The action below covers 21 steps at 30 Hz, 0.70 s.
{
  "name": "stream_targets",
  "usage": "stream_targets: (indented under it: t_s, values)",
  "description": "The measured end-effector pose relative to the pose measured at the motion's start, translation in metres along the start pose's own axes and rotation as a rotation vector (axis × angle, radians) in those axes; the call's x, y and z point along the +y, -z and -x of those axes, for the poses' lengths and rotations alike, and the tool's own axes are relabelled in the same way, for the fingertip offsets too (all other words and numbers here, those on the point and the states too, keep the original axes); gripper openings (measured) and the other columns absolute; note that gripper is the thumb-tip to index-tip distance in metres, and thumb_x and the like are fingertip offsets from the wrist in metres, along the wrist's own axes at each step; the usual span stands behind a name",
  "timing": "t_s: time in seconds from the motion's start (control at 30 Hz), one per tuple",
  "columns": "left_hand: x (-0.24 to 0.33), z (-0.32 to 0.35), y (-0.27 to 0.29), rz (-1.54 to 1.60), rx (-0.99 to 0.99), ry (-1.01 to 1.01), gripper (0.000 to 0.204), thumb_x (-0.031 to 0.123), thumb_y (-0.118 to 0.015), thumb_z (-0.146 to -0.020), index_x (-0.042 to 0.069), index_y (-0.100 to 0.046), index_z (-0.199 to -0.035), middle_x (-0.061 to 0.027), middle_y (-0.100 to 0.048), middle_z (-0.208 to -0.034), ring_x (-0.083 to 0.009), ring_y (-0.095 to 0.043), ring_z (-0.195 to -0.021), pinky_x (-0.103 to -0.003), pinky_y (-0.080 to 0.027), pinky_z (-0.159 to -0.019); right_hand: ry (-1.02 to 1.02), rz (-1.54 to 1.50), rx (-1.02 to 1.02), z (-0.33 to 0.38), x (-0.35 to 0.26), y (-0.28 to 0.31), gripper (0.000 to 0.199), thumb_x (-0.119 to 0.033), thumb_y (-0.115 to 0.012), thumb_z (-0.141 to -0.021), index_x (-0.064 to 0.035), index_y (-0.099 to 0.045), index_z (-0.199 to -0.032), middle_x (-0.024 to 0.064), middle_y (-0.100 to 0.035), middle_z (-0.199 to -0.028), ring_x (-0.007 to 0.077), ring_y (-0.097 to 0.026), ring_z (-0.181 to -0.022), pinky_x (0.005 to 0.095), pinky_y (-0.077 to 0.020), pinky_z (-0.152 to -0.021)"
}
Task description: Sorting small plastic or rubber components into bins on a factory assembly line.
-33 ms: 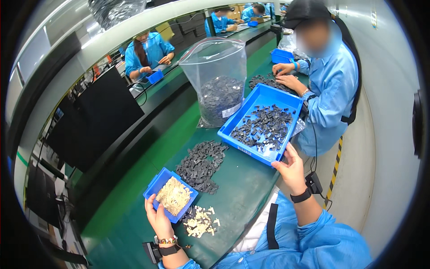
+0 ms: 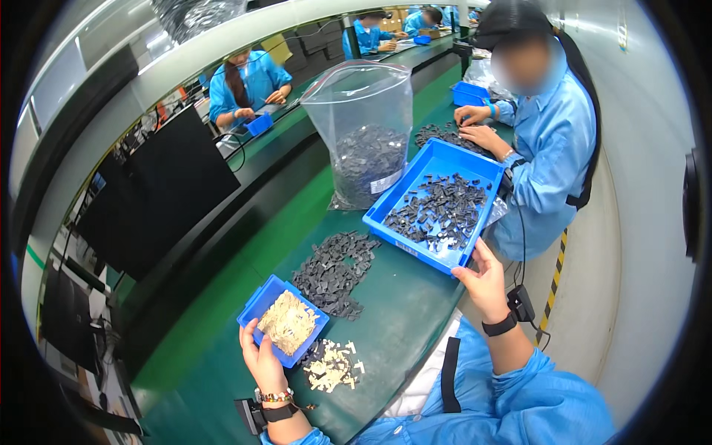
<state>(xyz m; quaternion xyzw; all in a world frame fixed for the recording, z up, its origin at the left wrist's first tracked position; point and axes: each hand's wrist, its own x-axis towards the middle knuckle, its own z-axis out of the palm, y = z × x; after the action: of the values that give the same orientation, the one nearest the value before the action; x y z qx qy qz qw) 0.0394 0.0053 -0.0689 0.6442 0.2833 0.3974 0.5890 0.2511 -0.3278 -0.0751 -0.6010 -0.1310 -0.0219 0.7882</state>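
Head view: the left hand (image 2: 261,357) grips the small blue tray (image 2: 256,305) of pale parts near the bench's front edge; the right hand (image 2: 483,280), fingers curled, holds the large blue bin (image 2: 445,159) by its near corner. Lifting level should avoid spills. Dark parts (image 2: 334,271) lie between, on the green bench (image 2: 404,311); co-workers sit along it.

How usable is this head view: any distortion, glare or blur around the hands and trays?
Head view: strong fisheye bending of the green bench edge toward a black rim; even overhead light, mild glare on the clear plastic bag; left hand on the small blue tray and right hand at the large blue tray look sharp.
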Motion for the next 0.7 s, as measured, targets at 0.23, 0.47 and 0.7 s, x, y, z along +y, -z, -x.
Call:
stream_targets:
  t_s: [0.23, 0.47, 0.7]
  values:
    - [0.000, 0.003, 0.000, -0.161, -0.016, -0.076, 0.040, -0.006, -0.051, -0.084, 0.003, -0.058, -0.122, -0.0167, -0.041, -0.147, -0.0286, -0.039, -0.137, -0.038, -0.027, -0.114, 0.041, 0.030, -0.056, -0.001, -0.004, -0.003, 0.073, 0.006, -0.072, -0.080, 0.0053, -0.037, -0.144, 0.0126, -0.050, -0.137, 0.0200, -0.052, -0.123, 0.0310, -0.0523, -0.096]
    - [0.005, 0.006, -0.003, -0.168, -0.006, -0.062, 0.039, -0.006, -0.051, -0.085, 0.002, -0.058, -0.123, -0.0185, -0.036, -0.150, -0.0285, -0.035, -0.140, -0.038, -0.025, -0.115, 0.009, -0.027, 0.030, 0.005, 0.012, -0.006, 0.078, 0.003, -0.068, -0.084, 0.0073, -0.024, -0.148, 0.0183, -0.042, -0.144, 0.0229, -0.046, -0.129, 0.0349, -0.0406, -0.106]
    - [0.004, 0.006, -0.004, -0.145, -0.020, -0.087, 0.044, -0.011, -0.048, -0.082, 0.001, -0.057, -0.124, -0.0181, -0.033, -0.152, -0.0285, -0.036, -0.139, -0.037, -0.026, -0.115, 0.371, 0.314, 0.330, 0.017, 0.017, -0.020, 0.074, -0.004, -0.066, -0.084, -0.0033, -0.029, -0.148, 0.0161, -0.027, -0.152, 0.0263, -0.027, -0.139, 0.0409, -0.0184, -0.115]
